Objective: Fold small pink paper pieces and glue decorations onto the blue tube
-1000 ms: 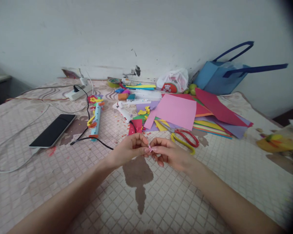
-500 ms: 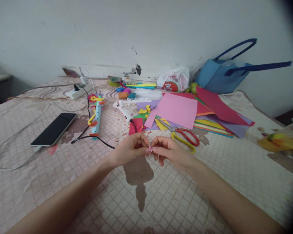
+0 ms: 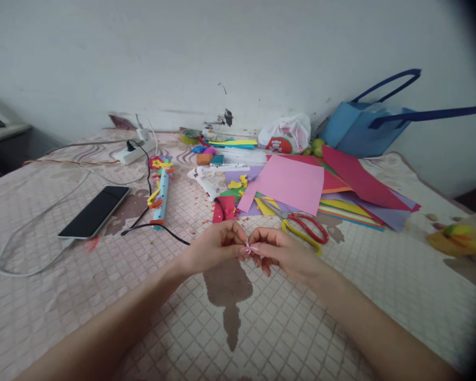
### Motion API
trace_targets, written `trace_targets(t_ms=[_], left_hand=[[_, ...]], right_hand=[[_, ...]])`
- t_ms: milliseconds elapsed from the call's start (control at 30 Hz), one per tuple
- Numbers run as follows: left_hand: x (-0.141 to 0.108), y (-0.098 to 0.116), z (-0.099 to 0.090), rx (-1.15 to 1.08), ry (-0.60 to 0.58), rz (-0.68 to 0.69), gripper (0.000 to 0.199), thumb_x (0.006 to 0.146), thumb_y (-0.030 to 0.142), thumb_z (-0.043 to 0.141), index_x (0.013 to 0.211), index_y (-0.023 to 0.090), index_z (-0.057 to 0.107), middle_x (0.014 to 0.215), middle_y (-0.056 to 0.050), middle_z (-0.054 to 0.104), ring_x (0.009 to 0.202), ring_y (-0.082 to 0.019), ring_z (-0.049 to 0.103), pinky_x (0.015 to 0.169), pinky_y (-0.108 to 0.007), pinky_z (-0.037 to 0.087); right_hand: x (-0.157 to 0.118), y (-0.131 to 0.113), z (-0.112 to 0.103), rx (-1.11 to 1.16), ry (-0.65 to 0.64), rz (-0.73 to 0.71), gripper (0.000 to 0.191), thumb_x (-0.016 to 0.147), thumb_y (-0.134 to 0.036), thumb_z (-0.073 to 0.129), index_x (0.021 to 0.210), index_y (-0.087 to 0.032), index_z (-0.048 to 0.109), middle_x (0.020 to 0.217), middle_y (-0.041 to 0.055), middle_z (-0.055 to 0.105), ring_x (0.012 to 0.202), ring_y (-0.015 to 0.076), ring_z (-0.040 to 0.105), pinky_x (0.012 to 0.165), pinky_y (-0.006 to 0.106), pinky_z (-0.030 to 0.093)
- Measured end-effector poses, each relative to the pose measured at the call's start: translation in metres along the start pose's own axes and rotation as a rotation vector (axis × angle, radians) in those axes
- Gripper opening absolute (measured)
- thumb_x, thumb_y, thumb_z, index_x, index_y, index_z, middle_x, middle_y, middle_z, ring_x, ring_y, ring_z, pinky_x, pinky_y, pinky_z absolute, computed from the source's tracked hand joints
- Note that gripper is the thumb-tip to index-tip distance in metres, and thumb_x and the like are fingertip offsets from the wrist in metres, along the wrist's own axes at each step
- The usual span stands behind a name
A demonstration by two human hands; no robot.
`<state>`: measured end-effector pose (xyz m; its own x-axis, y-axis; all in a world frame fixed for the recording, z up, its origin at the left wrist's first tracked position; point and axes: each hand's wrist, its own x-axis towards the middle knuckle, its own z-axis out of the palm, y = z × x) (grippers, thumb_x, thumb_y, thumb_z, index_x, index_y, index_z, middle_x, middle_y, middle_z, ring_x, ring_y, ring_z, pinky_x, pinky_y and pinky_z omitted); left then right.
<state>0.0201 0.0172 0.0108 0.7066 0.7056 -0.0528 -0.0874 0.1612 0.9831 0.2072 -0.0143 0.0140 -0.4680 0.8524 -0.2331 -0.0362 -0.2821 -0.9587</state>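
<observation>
A tiny pink piece (image 3: 248,247), which looks like foam or paper, is pinched between the fingertips of both hands above the tablecloth. My left hand (image 3: 218,243) grips it from the left, thumb against curled fingers. From the right my right hand (image 3: 282,247) pinches it too, and the fingertips of the two hands nearly meet. Most of the piece is hidden by the fingers. Just beyond my right hand lie scissors (image 3: 307,228) with red and yellow handles. A pink sheet (image 3: 291,182) rests on a pile of coloured sheets behind them.
A white glue gun (image 3: 204,184) with a black cord lies beyond my left hand. Left of it are a decorated light-blue strip (image 3: 161,197), a phone (image 3: 95,212) on its cable and a power strip (image 3: 134,153). A blue bag (image 3: 357,129) stands at the back right.
The whole view has shifted slightly, so everything sits a little lower and further right. Both hands keep their pinch on the small pink piece, with hardly any finger movement.
</observation>
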Motion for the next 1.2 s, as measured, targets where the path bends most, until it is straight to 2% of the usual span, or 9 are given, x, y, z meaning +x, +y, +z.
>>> trace_targets(t_ms=[300,767,967,1200], left_hand=[[-0.0015,-0.0005,0.0009,-0.057,-0.009,-0.010,0.025,0.071,0.022,0.070,0.082,0.013,0.050,0.070,0.000,0.060,0.064,-0.009,0.057,0.061,-0.022,0.043],[-0.0003,-0.0034,-0.0006,-0.046,-0.048,0.014,0.021,0.073,0.018,0.068,0.083,0.013,0.049,0.069,0.000,0.060,0.064,-0.008,0.057,0.062,-0.022,0.044],[0.0003,-0.0060,-0.0029,-0.020,-0.056,0.022,0.020,0.074,0.017,0.067,0.083,0.012,0.050,0.070,0.000,0.060,0.065,-0.008,0.056,0.062,-0.021,0.044],[-0.0005,-0.0033,-0.0027,-0.036,-0.058,0.013,0.021,0.074,0.017,0.067,0.085,0.012,0.050,0.071,0.000,0.060,0.066,-0.008,0.057,0.062,-0.022,0.045]], right_hand=[[0.0010,0.0009,-0.0011,0.038,-0.036,0.030,0.014,0.077,-0.027,0.063,0.079,-0.014,0.056,0.078,0.0039,0.061,0.059,0.0080,0.052,0.042,0.016,0.044],[-0.0012,-0.0007,0.0004,0.040,-0.038,0.048,0.014,0.078,-0.027,0.060,0.081,-0.014,0.055,0.079,0.0037,0.060,0.060,0.0078,0.052,0.044,0.016,0.045],[-0.0013,-0.0003,0.0025,-0.019,-0.012,0.021,0.014,0.076,-0.027,0.062,0.078,-0.015,0.055,0.070,0.0010,0.057,0.057,0.0081,0.052,0.044,0.017,0.044],[-0.0029,-0.0020,0.0018,0.040,-0.038,0.034,0.016,0.078,-0.029,0.061,0.080,-0.015,0.056,0.075,0.0018,0.058,0.058,0.0081,0.052,0.045,0.018,0.045]])
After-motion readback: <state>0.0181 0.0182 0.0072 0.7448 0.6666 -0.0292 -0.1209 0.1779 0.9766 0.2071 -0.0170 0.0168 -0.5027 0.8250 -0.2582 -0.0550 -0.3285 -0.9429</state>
